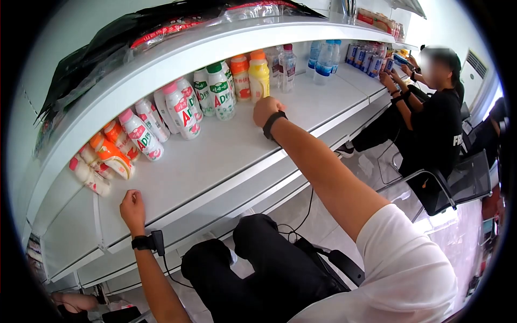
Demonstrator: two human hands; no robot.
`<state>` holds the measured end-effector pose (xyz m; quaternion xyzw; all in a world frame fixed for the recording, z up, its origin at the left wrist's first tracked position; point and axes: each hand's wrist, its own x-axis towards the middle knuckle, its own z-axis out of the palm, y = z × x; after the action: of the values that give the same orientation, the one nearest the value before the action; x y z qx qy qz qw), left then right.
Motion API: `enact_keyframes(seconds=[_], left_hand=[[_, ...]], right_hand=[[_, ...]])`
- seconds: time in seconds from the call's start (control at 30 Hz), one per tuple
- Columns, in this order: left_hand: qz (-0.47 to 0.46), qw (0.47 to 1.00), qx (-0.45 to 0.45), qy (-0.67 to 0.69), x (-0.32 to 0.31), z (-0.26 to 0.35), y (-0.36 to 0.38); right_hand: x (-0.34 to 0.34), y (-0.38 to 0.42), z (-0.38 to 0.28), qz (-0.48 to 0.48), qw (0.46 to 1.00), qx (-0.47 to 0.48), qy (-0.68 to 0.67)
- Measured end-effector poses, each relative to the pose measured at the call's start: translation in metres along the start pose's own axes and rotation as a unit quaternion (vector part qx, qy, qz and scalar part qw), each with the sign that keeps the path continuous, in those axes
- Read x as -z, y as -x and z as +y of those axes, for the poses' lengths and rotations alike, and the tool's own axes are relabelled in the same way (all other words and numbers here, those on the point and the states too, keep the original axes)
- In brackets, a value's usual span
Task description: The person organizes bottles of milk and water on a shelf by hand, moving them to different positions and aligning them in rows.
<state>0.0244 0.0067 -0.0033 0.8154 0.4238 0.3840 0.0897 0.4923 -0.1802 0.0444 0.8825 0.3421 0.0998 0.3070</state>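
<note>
While curling R hand (268, 112) by base of yellow btl (259, 75) on shelf (215, 151) (grip: can't tell), resting L hand (133, 209) empty, loosely closed. Prob. weighing moderate if full, feeling slick, semi-stiff; best gripping mid-body.

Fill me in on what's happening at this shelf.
Someone seated at the shelf has their right hand against the lower part of a yellow bottle with an orange cap; whether they grip it is hard to tell. Their left hand, loosely curled with nothing visible in it, is at the shelf's front, near the leaning bottles. To the right, another person has their hands by some cans.
</note>
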Motion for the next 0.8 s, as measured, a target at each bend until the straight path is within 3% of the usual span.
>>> enact_keyframes(seconds=[0.33, 0.43, 0.8], left_hand=[[-0.018, 1.0, 0.022, -0.008, 0.008, 0.011, 0.002], [-0.008, 1.0, 0.017, -0.001, 0.003, 0.005, 0.002], [-0.005, 0.999, 0.025, 0.033, 0.001, 0.001, 0.0]], right_hand=[[-0.005, -0.007, 0.003, -0.008, 0.998, -0.012, -0.065], [0.01, 0.008, 0.015, -0.038, 0.995, 0.031, -0.086], [-0.002, 0.025, 0.047, 0.101, 0.965, 0.046, -0.236]])
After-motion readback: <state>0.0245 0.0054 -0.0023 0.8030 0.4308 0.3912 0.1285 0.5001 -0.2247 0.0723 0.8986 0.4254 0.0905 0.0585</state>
